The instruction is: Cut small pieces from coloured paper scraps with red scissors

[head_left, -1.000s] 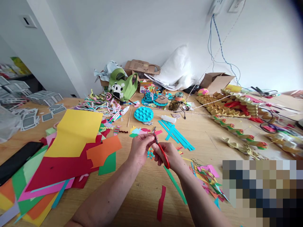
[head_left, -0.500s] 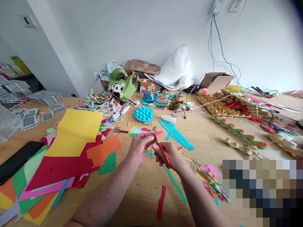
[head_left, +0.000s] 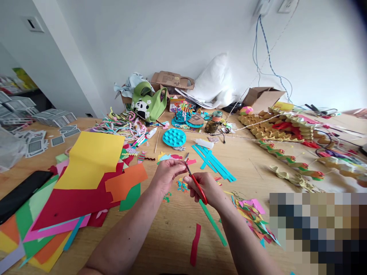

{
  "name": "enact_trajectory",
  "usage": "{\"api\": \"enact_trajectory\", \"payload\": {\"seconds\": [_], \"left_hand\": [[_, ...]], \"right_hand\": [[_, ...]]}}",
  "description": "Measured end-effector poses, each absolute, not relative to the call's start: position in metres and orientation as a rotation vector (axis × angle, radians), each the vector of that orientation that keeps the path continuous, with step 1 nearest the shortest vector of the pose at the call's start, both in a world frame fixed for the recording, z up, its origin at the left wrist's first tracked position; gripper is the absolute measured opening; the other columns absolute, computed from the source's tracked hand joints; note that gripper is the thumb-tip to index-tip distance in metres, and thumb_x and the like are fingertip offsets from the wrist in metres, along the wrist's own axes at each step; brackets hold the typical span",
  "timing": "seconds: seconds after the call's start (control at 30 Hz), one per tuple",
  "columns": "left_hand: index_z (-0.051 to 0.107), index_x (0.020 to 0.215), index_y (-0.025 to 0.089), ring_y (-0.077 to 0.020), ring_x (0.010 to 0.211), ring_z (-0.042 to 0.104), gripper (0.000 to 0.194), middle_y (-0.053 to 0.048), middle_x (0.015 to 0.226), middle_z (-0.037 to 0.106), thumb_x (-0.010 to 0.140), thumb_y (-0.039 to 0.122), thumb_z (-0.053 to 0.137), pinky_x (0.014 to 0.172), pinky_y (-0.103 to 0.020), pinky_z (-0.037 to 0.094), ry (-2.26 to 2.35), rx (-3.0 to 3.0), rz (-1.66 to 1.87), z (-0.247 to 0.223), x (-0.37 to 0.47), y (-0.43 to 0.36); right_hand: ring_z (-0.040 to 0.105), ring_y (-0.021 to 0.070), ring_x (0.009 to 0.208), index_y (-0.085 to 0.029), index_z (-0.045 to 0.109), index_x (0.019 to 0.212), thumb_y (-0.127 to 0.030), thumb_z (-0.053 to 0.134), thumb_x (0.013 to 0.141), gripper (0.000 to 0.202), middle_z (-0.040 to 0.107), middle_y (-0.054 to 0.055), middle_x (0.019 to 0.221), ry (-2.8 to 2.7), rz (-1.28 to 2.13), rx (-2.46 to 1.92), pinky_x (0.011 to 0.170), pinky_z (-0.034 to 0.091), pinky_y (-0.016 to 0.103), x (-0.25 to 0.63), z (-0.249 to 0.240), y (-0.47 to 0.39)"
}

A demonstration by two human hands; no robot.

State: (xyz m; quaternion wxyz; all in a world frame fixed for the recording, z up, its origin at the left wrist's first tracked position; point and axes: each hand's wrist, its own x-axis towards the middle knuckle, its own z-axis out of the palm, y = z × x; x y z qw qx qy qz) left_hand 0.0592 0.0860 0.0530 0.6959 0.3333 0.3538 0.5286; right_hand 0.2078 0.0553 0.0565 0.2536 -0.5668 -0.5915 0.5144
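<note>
My right hand (head_left: 203,187) is closed around the red handles of a pair of scissors (head_left: 197,188), whose blades point away from me and to the left. Beside the blades, the fingertips of my left hand (head_left: 168,173) are pinched together; whatever is between them is too small to make out. On the tabletop below lie small blue and orange paper snippets (head_left: 182,185) and a few green snippets (head_left: 167,197). A long green paper strip (head_left: 212,223) extends from under my right hand, and a red paper strip (head_left: 195,244) lies nearer to me.
Coloured paper sheets (head_left: 88,160) pile up at left, by a black phone (head_left: 24,194). Ahead are fish cutouts (head_left: 169,157), a turquoise bumpy disc (head_left: 174,137), blue strips (head_left: 213,162) and a glue bottle (head_left: 204,143). Paper scraps (head_left: 254,219) and egg cartons (head_left: 275,126) lie right.
My left hand has shifted slightly up and left beside the scissors. More green snippets show on the table under it. The right hand stays almost in place.
</note>
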Motion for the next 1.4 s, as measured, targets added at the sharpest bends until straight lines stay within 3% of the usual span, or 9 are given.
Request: {"api": "enact_trajectory", "payload": {"seconds": [0.23, 0.47, 0.63, 0.73, 0.87, 0.97, 1.13, 1.33, 1.4], "left_hand": [[0.071, 0.065, 0.009, -0.0159, 0.069, 0.065, 0.013, -0.008, 0.075, 0.07, 0.054, 0.014, 0.076, 0.079, -0.034, 0.05, 0.817, 0.716, 1.16, 0.056, 0.056, 0.088], [0.072, 0.067, 0.009, -0.018, 0.072, 0.067, 0.016, -0.008, 0.076, 0.072, 0.053, 0.015, 0.079, 0.086, -0.037, 0.05, 0.787, 0.691, 1.127, 0.058, 0.053, 0.088], [0.072, 0.068, 0.009, -0.0183, 0.073, 0.068, 0.015, -0.008, 0.075, 0.071, 0.057, 0.017, 0.079, 0.087, -0.038, 0.05, 0.78, 0.719, 1.093, 0.058, 0.051, 0.088], [0.071, 0.066, 0.009, -0.0193, 0.074, 0.068, 0.012, -0.008, 0.078, 0.071, 0.058, 0.016, 0.078, 0.086, -0.039, 0.05, 0.76, 0.788, 1.033, 0.057, 0.046, 0.089], [0.07, 0.066, 0.009, -0.0187, 0.073, 0.068, 0.012, -0.008, 0.083, 0.07, 0.059, 0.014, 0.077, 0.084, -0.039, 0.051, 0.711, 0.867, 0.955, 0.056, 0.038, 0.09], [0.07, 0.068, 0.01, -0.0179, 0.074, 0.068, 0.012, -0.008, 0.086, 0.07, 0.06, 0.016, 0.076, 0.083, -0.038, 0.051, 0.676, 0.907, 0.895, 0.057, 0.034, 0.09], [0.069, 0.066, 0.01, -0.0186, 0.076, 0.067, 0.011, -0.01, 0.088, 0.069, 0.06, 0.017, 0.075, 0.081, -0.036, 0.051, 0.662, 0.95, 0.843, 0.061, 0.03, 0.09], [0.067, 0.067, 0.012, -0.0079, 0.06, 0.056, 0.012, -0.012, 0.11, 0.067, 0.062, 0.022, 0.072, 0.051, -0.022, 0.04, 0.835, 1.226, 0.791, 0.062, 0.02, 0.095], [0.067, 0.067, 0.014, -0.0096, 0.06, 0.055, 0.009, -0.008, 0.093, 0.07, 0.062, 0.021, 0.07, 0.051, -0.022, 0.037, 0.993, 1.448, 0.702, 0.059, 0.015, 0.098]], "right_hand": [[0.054, 0.0105, 0.035, -0.017, 0.053, 0.059, -0.06, 0.062, 0.076, 0.047, 0.059, 0.001, 0.048, -1.614, 1.359, -1.473, 0.034, 0.035, 0.018, 0.215, 0.058, 0.057], [0.06, 0.0157, 0.048, -0.017, 0.057, 0.067, -0.057, 0.07, 0.071, 0.042, 0.061, 0.002, 0.057, -1.433, 0.919, -1.431, 0.045, 0.045, 0.023, 0.22, 0.072, 0.056], [0.061, 0.0181, 0.056, -0.018, 0.057, 0.069, -0.053, 0.067, 0.075, 0.037, 0.062, 0.003, 0.062, -1.486, 0.851, -1.405, 0.052, 0.047, 0.027, 0.221, 0.07, 0.057], [0.064, 0.0231, 0.076, -0.018, 0.059, 0.082, -0.048, 0.066, 0.077, 0.031, 0.068, 0.008, 0.082, -1.531, 0.69, -1.394, 0.07, 0.05, 0.034, 0.224, 0.067, 0.059], [0.059, 0.0278, 0.104, -0.018, 0.058, 0.101, -0.038, 0.065, 0.077, 0.032, 0.065, 0.012, 0.109, -1.595, 0.546, -1.38, 0.09, 0.044, 0.042, 0.231, 0.061, 0.064], [0.06, 0.025, 0.099, -0.019, 0.057, 0.096, -0.034, 0.063, 0.078, 0.024, 0.066, 0.01, 0.101, -1.656, 0.726, -1.324, 0.087, 0.045, 0.04, 0.234, 0.058, 0.066], [0.056, 0.0165, 0.069, -0.018, 0.055, 0.078, -0.039, 0.067, 0.074, 0.024, 0.06, 0.003, 0.077, -1.627, 1.013, -1.308, 0.062, 0.046, 0.028, 0.232, 0.062, 0.065], [0.054, 0.0156, 0.069, -0.018, 0.057, 0.079, -0.041, 0.072, 0.07, 0.029, 0.058, 0.002, 0.075, -1.515, 1.041, -1.292, 0.061, 0.044, 0.027, 0.233, 0.07, 0.063], [0.054, 0.0152, 0.068, -0.018, 0.057, 0.079, -0.043, 0.073, 0.069, 0.031, 0.057, 0.001, 0.074, -1.459, 1.012, -1.291, 0.061, 0.044, 0.027, 0.235, 0.071, 0.063]]}}
